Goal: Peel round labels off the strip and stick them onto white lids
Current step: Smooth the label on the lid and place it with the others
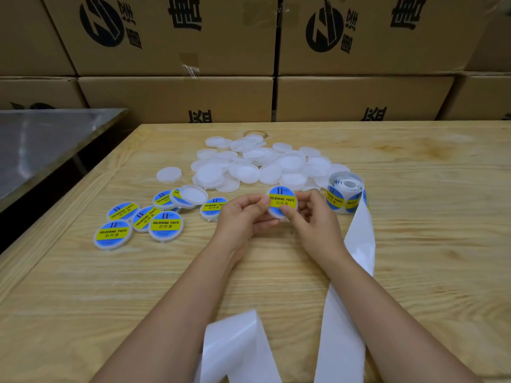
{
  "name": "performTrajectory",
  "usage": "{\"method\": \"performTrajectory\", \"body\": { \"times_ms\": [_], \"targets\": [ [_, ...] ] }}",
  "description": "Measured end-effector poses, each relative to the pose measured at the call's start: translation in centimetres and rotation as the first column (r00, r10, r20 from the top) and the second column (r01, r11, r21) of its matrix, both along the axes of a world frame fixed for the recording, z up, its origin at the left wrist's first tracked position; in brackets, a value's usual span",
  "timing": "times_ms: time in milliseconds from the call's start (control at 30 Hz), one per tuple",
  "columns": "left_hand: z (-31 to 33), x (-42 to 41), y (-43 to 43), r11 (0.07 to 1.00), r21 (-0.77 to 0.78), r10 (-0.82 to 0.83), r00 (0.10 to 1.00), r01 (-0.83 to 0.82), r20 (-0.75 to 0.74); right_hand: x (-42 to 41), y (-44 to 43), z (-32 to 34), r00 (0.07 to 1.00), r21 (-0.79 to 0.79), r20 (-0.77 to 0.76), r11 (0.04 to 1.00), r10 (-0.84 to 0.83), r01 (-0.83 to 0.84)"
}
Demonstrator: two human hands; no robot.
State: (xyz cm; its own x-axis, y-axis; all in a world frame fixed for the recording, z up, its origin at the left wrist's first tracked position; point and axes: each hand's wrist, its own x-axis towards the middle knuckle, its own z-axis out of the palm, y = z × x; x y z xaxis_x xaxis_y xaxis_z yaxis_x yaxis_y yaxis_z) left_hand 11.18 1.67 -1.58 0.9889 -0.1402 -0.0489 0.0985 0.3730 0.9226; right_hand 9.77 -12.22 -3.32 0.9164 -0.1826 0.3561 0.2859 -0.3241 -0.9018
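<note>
Both hands meet above wooden table (414,244), holding one white lid (280,214) between them. Left hand (243,219) pinches lid's left edge, thumb on top. Right hand (312,217) grips right side, thumb pressing blue-yellow round label (282,200) on lid face. Label roll (344,193) stands just right of right hand; bare backing strip (356,261) trails back under right forearm. Plain lids heap (262,164) lies just beyond grip. Labelled lids (143,219) cluster left of left hand.
</note>
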Motion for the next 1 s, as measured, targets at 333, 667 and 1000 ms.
{"method": "performTrajectory", "body": {
  "times_ms": [333, 667, 1000],
  "targets": [
    [-0.1, 1.9, 2.4, 0.813, 0.26, 0.482, 0.853, -0.521, 0.201, -3.1, 1.1, 4.2, 0.868, -0.138, -0.215, 0.866, 0.448, -0.481],
    [-0.1, 2.7, 4.1, 0.703, 0.391, 0.552, 0.802, -0.594, 0.228, -7.1, 5.0, 5.5, 0.569, -0.38, -0.44, 0.43, 0.695, -0.819],
    [0.8, 2.7, 5.9, 0.379, 0.755, 0.431, 0.824, -0.535, 0.368, -6.2, 1.9, 6.7, 0.632, -0.469, -0.554, 0.423, 0.542, -0.775]
  ]
}}
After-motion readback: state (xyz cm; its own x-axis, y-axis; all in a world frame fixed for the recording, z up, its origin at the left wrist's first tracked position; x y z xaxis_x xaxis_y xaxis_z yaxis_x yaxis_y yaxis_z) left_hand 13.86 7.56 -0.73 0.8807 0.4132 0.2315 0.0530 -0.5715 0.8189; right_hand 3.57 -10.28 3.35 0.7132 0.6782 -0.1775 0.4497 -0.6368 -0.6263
